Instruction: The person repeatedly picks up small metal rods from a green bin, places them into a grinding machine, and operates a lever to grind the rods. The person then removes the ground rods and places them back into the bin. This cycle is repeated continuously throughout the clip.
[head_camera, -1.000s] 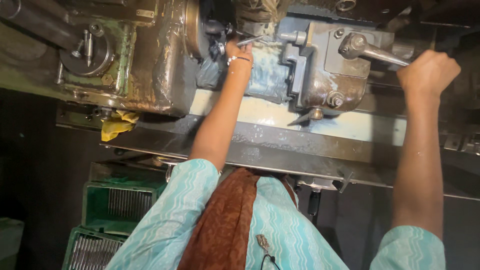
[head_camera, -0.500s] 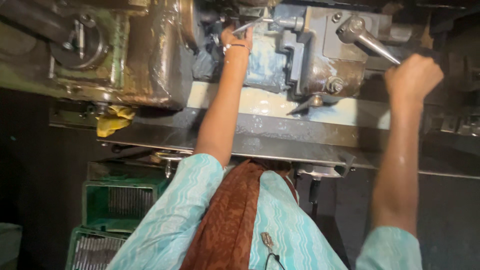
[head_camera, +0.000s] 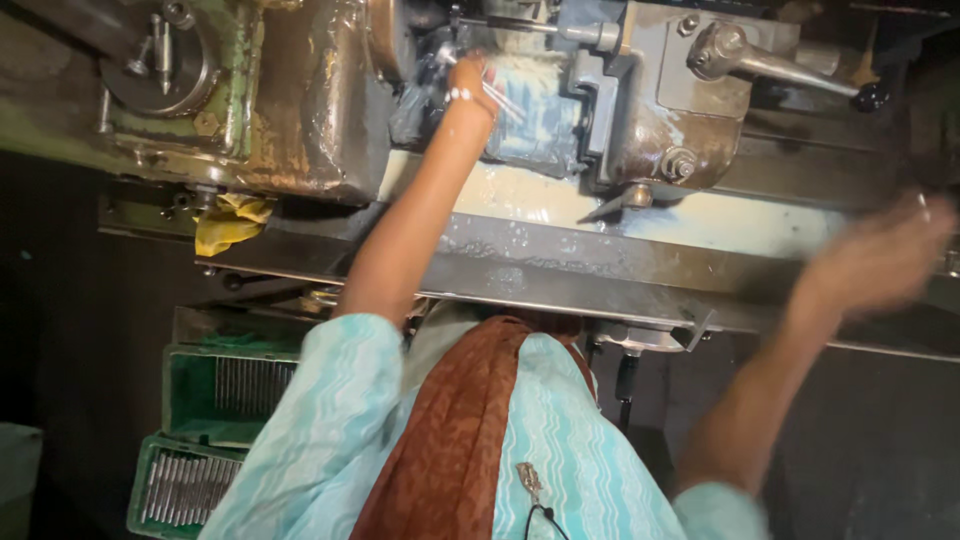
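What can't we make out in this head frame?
- Right hand: motion blur; grip unreadable.
- Left hand: fingers hidden among lathe parts; it seems to hold a thin rod, contact unclear.
- Green crates: lower one cut off by the bottom edge, parts inside too small.

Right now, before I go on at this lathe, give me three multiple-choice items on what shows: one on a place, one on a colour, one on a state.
1. Where is the left hand?
A. up at the wet machine parts beside the chuck
B. in a crate
C. on the scarf

2. What colour is the rag tucked under the lathe's headstock?
A. red
B. yellow
C. white

3. How does the right hand look?
A. gripping the black-knobbed lever
B. motion-blurred, off the lever
C. flat on the lathe bed

Answers: 1 A, the arm reaches up there. 2 B, the cloth is plainly yellow. 3 B, it is smeared, below the lever, holding nothing visible.
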